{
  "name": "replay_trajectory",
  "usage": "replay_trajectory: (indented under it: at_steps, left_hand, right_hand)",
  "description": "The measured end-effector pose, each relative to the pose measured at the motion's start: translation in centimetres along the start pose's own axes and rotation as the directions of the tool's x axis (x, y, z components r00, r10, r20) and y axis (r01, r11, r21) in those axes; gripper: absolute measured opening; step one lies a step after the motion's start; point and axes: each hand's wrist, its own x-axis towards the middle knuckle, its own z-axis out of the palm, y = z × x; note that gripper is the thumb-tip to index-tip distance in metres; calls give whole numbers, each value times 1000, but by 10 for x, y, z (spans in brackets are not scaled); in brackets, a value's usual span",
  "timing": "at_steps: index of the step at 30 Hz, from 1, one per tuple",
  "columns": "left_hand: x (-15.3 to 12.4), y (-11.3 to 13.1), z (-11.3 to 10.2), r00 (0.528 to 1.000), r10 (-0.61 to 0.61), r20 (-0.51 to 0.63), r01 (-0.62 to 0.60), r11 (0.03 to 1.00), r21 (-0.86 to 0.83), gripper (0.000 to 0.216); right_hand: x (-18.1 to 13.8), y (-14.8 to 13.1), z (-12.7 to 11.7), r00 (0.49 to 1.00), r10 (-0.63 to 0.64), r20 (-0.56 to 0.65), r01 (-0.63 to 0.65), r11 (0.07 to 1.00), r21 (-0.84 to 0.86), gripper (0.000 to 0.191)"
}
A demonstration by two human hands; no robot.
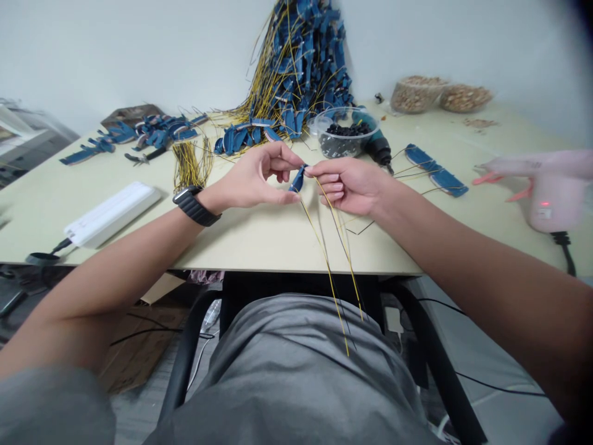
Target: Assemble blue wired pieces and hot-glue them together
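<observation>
Left hand (254,177) and right hand (356,186), fingers pinching a wired blue piece (297,181) inside the desk's (273,247) near edge: apparent adjustment, next needing steadiness.

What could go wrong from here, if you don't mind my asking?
The yellow and black wires trail from the blue piece over the table edge; they might snag and tug it from the left hand and right hand.
The pink glue gun shows a red light, so it may be hot if touched.
The open clear tub beyond the right hand could be knocked, spilling its dark parts.
</observation>
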Motion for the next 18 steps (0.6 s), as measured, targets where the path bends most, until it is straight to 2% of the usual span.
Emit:
replay_trajectory:
  at_steps: [5,9,18]
  left_hand:
    - [1,9,5,997,-19,-69,17,999,-36,90]
    - [1,17,9,996,-42,-79,38,998,-55,88]
    - [-1,18,17,997,4,-82,-5,1000,-10,87]
  right_hand:
    - [-2,-1,2,999,-34,6,33,998,54,37]
    - [-3,-3,2,999,-34,5,33,997,76,36]
    - [0,-5,-3,998,-60,31,57,993,101,47]
